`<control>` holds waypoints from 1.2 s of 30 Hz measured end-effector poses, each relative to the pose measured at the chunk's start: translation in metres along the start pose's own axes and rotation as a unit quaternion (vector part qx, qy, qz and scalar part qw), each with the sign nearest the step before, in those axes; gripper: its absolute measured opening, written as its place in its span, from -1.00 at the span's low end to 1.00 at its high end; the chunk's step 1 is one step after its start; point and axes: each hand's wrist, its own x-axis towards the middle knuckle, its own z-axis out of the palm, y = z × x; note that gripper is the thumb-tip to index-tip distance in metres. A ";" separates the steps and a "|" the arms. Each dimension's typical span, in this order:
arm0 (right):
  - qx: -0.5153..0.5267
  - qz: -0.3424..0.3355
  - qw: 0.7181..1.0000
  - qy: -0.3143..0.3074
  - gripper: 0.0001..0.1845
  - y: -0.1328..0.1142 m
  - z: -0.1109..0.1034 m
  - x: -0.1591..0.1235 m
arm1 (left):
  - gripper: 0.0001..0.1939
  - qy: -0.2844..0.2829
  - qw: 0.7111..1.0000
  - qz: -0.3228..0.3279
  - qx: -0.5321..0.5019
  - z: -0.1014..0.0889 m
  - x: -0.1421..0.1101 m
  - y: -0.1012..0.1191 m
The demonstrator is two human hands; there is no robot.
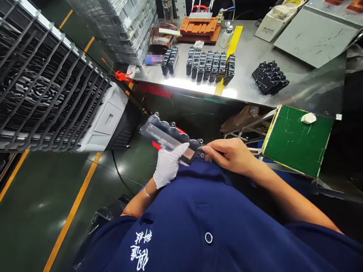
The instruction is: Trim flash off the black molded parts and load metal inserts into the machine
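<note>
A black plastic housing [159, 126] with a scalloped edge, small screw lugs and a shiny flat face is held tilted in front of my chest. My left hand [167, 168], in a white glove, is closed around its lower side, with the thumb lying over the face. At the housing's right end, my bare right hand [234, 154] pinches with thumb and forefinger; what lies between the fingertips is too small to make out. Red bits show at the housing's upper and lower edges, partly hidden behind it.
Rows of black plastic parts [208, 66] stand on the metal bench [181, 81], with another cluster [270, 77] further right. Behind them sits an orange fixture [198, 28]. A large caged fan [48, 87] is at left, a red-orange air gun [123, 76] hangs nearby, and a green stool [297, 139] stands right.
</note>
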 end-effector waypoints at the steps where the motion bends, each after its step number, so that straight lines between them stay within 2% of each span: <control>1: 0.001 -0.031 0.998 -0.049 -0.53 0.003 -0.008 0.000 | -0.60 -0.028 0.999 -0.018 0.015 -0.001 0.001 0.000; 3: -0.004 -0.090 0.985 -0.148 -0.52 0.008 -0.024 0.000 | -0.66 -0.097 0.993 -0.059 0.034 -0.001 0.005 0.000; 5: -0.013 -0.124 0.971 -0.206 -0.50 0.010 -0.037 0.001 | -0.72 -0.150 0.985 -0.090 0.009 0.000 0.010 0.000; 6: -0.017 -0.128 0.970 -0.207 -0.49 0.010 -0.040 0.001 | -0.73 -0.166 0.981 -0.098 -0.019 0.001 0.013 0.000; 8: -0.028 -0.114 0.980 -0.163 -0.51 0.009 -0.043 0.002 | -0.69 -0.185 0.974 -0.109 -0.066 0.004 0.017 0.001; 10: -0.048 -0.088 0.989 -0.107 -0.52 0.009 -0.040 0.003 | -0.64 -0.199 0.970 -0.116 -0.078 0.005 0.019 0.002; 12: -0.068 -0.075 0.991 -0.082 -0.50 0.010 -0.035 0.004 | -0.64 -0.205 0.969 -0.117 -0.075 0.006 0.019 0.004; 18: -0.086 -0.072 0.990 -0.089 -0.48 0.016 -0.030 0.005 | -0.79 -0.203 0.969 -0.118 -0.078 0.007 0.018 0.007; 26: -0.066 -0.067 0.991 -0.092 -0.49 0.021 -0.031 0.008 | -0.74 -0.192 0.971 -0.119 -0.075 0.007 0.022 0.005; 31: -0.036 -0.083 0.988 -0.127 -0.48 0.027 -0.033 0.012 | -0.71 -0.186 0.970 -0.134 -0.079 0.009 0.024 0.003; 33: -0.025 -0.099 0.983 -0.155 -0.47 0.031 -0.032 0.011 | -0.75 -0.169 0.969 -0.152 -0.094 0.010 0.027 0.007; 36: -0.011 -0.118 0.974 -0.196 -0.47 0.038 -0.030 0.007 | -0.82 -0.096 0.973 -0.158 -0.139 0.010 0.037 0.020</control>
